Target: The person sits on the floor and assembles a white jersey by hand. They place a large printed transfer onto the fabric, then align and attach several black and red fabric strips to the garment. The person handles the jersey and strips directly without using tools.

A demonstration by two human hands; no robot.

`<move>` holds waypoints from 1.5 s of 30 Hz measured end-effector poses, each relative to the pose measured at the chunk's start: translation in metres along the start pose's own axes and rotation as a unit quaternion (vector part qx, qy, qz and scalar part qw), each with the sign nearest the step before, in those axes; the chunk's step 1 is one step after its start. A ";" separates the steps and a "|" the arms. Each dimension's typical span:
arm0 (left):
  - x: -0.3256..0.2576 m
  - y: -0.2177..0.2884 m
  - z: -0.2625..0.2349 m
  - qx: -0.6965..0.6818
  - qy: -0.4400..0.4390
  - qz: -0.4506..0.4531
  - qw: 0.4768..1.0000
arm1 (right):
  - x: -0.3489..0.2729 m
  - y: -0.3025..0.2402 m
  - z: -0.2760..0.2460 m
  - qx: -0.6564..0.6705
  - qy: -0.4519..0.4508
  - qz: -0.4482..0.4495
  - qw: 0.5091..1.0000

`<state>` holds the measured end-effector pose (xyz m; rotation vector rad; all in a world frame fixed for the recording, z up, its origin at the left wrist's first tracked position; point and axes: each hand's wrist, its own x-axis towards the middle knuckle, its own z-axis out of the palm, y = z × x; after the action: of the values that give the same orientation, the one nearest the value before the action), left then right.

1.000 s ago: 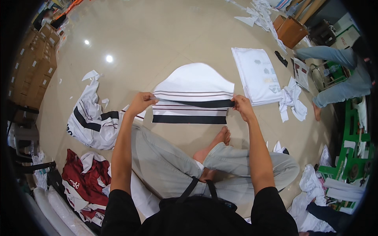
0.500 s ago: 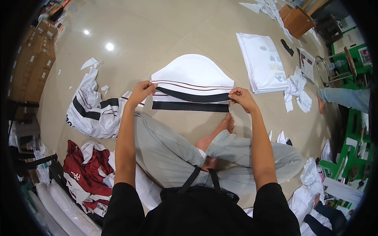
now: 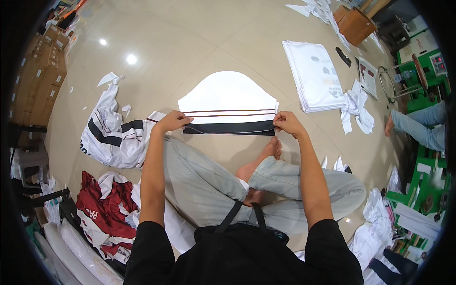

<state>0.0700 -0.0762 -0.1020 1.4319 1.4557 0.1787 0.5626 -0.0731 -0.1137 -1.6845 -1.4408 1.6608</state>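
Note:
In front of my crossed legs lies a white fabric sleeve panel (image 3: 227, 92) with a rounded far edge, thin dark red stripes and a black band along its near edge. My left hand (image 3: 174, 121) pinches the left end of that band, fingers closed. At the right end, my right hand (image 3: 288, 124) grips the band between thumb and fingers. The band's near edge is slightly raised between my hands. A black strip (image 3: 256, 133) of another fabric piece shows just under it; the rest of that piece is hidden.
At the left lie a white garment with black bands (image 3: 114, 137) and a dark red and white fabric heap (image 3: 107, 209). A stack of white printed panels (image 3: 316, 76) lies far right, near white scraps (image 3: 358, 105). Another person's leg (image 3: 418, 124) is beside green machinery (image 3: 439, 69).
Both hands have come slightly nearer to me with the panel's black band. It now covers most of the lower black strip and sags less. The other person's legs have shifted.

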 end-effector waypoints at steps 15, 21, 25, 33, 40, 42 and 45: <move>0.006 -0.013 0.003 0.081 -0.046 0.000 0.996 | -0.007 0.005 -0.002 -0.101 -0.056 0.044 0.992; 0.004 -0.002 0.007 -0.037 -0.017 0.027 0.999 | -0.007 0.013 -0.009 -0.091 -0.034 0.031 0.995; -0.002 -0.012 0.005 0.023 -0.043 -0.002 0.999 | -0.003 0.011 0.000 -0.098 -0.027 0.049 0.994; 0.021 -0.013 0.007 0.047 -0.018 0.011 0.999 | -0.002 0.033 -0.016 -0.373 0.025 -0.078 0.924; 0.043 -0.045 0.026 0.320 0.141 0.198 0.916 | -0.130 -0.083 -0.026 -0.115 0.288 -0.202 0.929; 0.037 -0.048 0.024 0.393 0.119 0.171 0.896 | -0.206 -0.112 -0.032 -0.046 0.366 -0.224 0.902; 0.030 -0.029 0.024 0.409 0.086 0.104 0.903 | -0.299 -0.085 -0.054 0.035 0.531 -0.228 0.815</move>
<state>0.0757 -0.0731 -0.1494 2.3014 1.5989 -0.2153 0.6420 -0.2656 0.1225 -1.5838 -1.0159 0.3244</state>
